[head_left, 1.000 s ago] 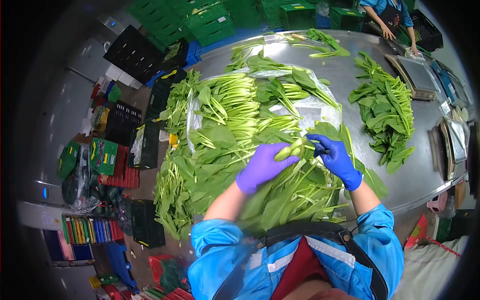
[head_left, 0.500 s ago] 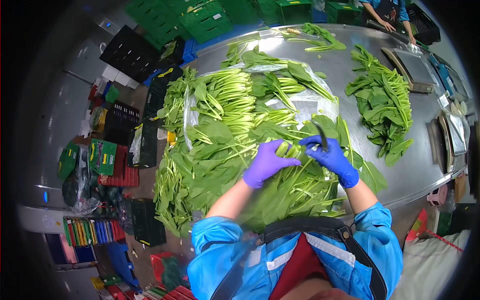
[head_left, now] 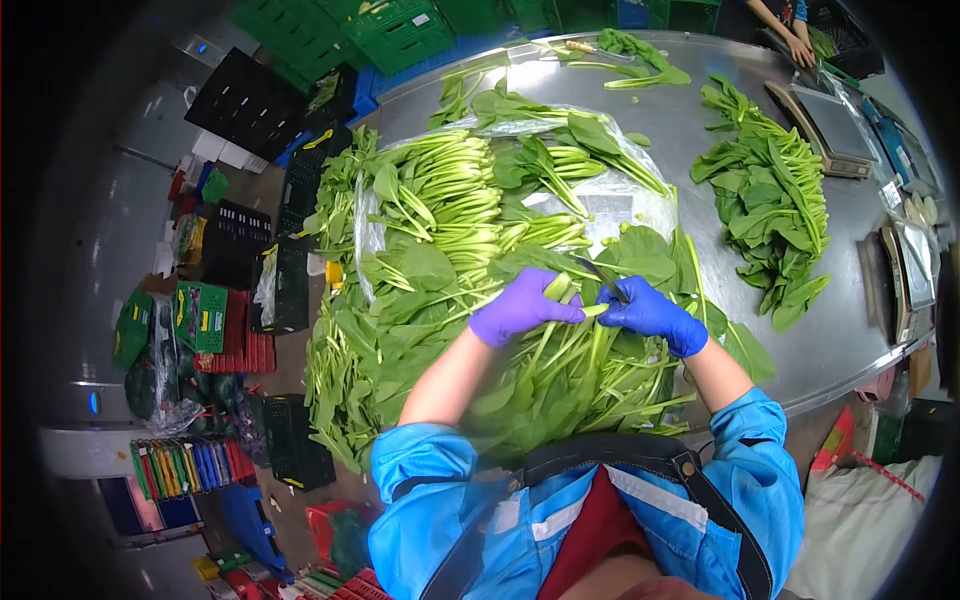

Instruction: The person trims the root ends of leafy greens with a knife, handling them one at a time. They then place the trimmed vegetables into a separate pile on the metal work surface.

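Steel covers the long table that runs from the near side to the far end of a packing room, and most of it lies under leafy greens. On the near side, the left hand, in a purple glove, is closed around a bunch of greens, gripping it near the pale stem ends, which poke out toward the right. The right hand, in a blue glove, sits just beside it, curled around the handle of a knife. The dark blade slants up and away, close to the stem ends; whether it touches them cannot be told.

Both hands hover over a big heap of greens that spills to the left edge of the table and partly rests on a clear plastic sheet. A smaller pile lies well apart on the right, with a scale beyond it. Green crates and black crates are stacked on the floor at the far left. A co-worker's hand rests at the far right end.
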### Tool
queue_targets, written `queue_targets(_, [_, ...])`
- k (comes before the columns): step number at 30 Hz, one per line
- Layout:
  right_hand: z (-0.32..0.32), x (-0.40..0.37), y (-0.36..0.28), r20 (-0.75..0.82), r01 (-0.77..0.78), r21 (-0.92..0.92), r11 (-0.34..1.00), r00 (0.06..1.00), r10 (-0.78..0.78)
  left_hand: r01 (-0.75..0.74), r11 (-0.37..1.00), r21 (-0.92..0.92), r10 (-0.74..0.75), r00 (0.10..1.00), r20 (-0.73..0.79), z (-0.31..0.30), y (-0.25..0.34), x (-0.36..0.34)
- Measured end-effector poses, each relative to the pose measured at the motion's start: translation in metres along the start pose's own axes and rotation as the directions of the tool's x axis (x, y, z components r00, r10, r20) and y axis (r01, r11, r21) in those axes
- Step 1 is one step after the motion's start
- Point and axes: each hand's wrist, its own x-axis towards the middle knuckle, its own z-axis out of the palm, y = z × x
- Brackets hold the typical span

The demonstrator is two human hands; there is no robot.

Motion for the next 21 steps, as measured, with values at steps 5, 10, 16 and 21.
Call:
queue_targets(5, [-0.037, -0.002, 0.029, 0.099, -0.261, 0.229, 0.938, 0.965, 0.244, 0.134, 0.981, 0.142, -0.116, 0.985, -0.128, -0.023, -0.007, -0.001])
queue_targets(10, [-0.021, 0.009, 0.004, -0.085, -0.108, 0.123, 0.987, 0.989, 0.119, 0.051, 0.96, 0.275, -0.053, 0.999, 0.003, 0.022, -0.004, 0.016])
queue_targets(16, [-0.02, 0.042, 0.012, -0.246, 0.43, -0.558, 0.71, 0.731, -0.636, -0.062, 0.953, -0.296, 0.035, 0.995, -0.094, 0.029, -0.034, 0.052])
queue_targets(21, [-0.065, 0.076, 0.029, -0.377, -0.012, 0.439, 0.899, 0.905, 0.197, 0.088, 0.968, -0.234, -0.093, 0.996, -0.011, 0.012, -0.024, 0.056])
